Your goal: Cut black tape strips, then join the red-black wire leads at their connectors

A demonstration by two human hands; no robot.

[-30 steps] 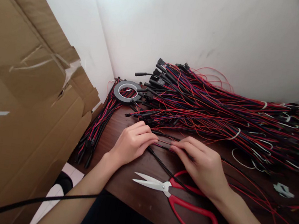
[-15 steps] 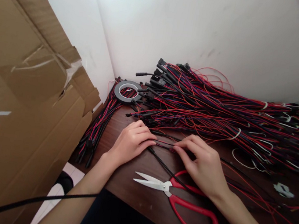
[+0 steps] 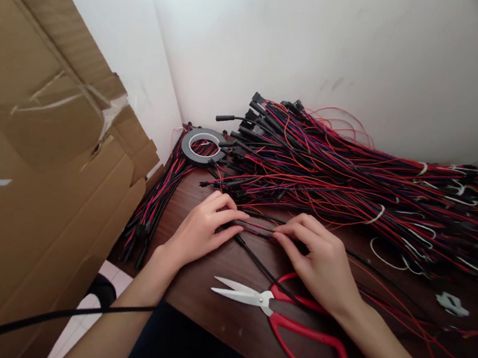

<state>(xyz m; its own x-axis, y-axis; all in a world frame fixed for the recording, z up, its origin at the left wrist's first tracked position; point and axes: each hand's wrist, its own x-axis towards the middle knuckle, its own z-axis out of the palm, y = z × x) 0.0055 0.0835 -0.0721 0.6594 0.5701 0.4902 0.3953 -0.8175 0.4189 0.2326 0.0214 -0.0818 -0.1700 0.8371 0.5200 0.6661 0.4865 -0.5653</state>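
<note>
Thin red and black wires [image 3: 258, 229] stretch between my two hands, just above the brown tabletop. My left hand [image 3: 210, 225] pinches them at the left between thumb and fingertips. At the right, my right hand [image 3: 320, 261] pinches the same wires, its fingertips a short gap away. Black cable [image 3: 258, 260] runs from below my left fingertips down to the right, across the scissors' handle. The red-handled scissors [image 3: 264, 301] lie below my hands with their blades slightly apart, pointing left. Part of the upper handle is hidden under my right hand.
A large pile of wire harnesses [image 3: 313, 160] lies against the wall. A roll of black tape [image 3: 203, 147] rests on a smaller wire bundle [image 3: 157, 209]. A cardboard box [image 3: 44, 175] stands at the left. A white clip-like piece [image 3: 452, 304] lies at the right.
My left fingers have shifted slightly on the wires, thumb and index a little farther apart. The hands otherwise hold nearly the same place, and the scissors have not moved.
</note>
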